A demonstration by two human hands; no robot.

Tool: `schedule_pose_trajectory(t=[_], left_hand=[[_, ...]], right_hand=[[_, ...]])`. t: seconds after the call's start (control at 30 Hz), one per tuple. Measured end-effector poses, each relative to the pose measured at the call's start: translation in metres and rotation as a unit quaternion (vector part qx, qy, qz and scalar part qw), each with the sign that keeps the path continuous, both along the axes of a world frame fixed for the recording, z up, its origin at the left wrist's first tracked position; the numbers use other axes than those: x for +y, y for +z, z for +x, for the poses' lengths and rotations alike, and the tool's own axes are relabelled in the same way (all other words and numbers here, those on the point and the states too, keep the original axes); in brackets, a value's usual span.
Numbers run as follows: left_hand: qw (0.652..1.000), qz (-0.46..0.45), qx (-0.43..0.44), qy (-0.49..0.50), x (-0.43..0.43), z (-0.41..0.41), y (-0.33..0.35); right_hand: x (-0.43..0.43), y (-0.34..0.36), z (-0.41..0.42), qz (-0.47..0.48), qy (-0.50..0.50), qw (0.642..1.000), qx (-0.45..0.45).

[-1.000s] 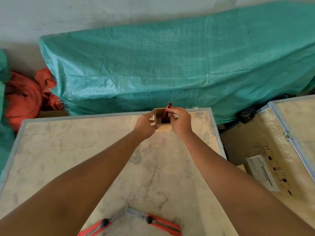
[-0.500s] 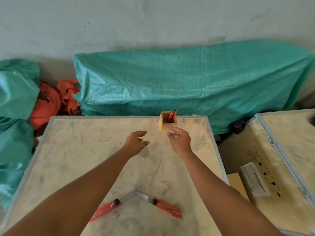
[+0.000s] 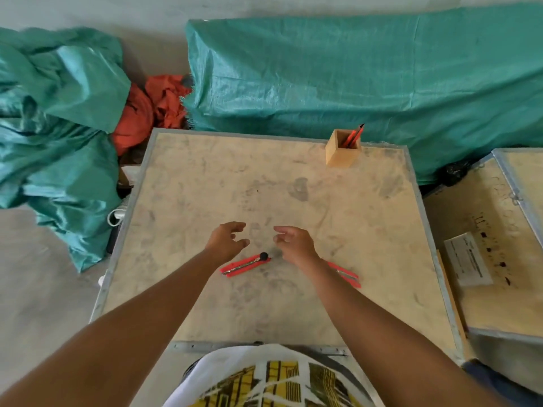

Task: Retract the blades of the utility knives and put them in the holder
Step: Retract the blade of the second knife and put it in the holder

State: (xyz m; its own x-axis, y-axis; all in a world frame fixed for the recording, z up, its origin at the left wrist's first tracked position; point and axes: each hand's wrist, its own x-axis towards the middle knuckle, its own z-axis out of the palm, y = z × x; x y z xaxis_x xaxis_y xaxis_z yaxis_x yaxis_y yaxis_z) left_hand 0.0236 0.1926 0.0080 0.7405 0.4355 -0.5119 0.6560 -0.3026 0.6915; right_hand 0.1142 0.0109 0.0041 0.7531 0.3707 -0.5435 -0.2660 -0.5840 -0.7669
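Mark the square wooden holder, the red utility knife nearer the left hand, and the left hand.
Square wooden holder [image 3: 338, 155]: head view, front wall.
Red utility knife [image 3: 244, 265]: head view, handle middle.
Left hand [image 3: 226, 242]: head view, back.

You have two knives lying on the bench: one knife [image 3: 245, 264] just under your left hand [image 3: 227, 241], the other knife [image 3: 345, 274] partly hidden under your right hand [image 3: 293, 242]. One holder [image 3: 342, 151] stands far beyond your right hand, with at least one more knife [image 3: 354, 136] in it.
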Motion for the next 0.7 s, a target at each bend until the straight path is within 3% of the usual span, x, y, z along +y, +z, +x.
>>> schedule_pose_trajectory(t=[0.37, 0.5, 0.7], left_hand=[[0.983, 0.087, 0.032, -0.157, -0.016, -0.042, -0.036], [0.972, 0.134, 0.011, -0.194, -0.019, -0.048, -0.043], [0.976, 0.100, -0.054, -0.184, -0.018, -0.056, -0.051]], right_hand=[[0.017, -0.039, -0.068, -0.118, -0.015, 0.993, -0.021], [0.022, -0.056, -0.072, -0.087, -0.089, 0.992, 0.001], [0.029, -0.055, -0.076, -0.029, -0.171, 0.985, -0.001]])
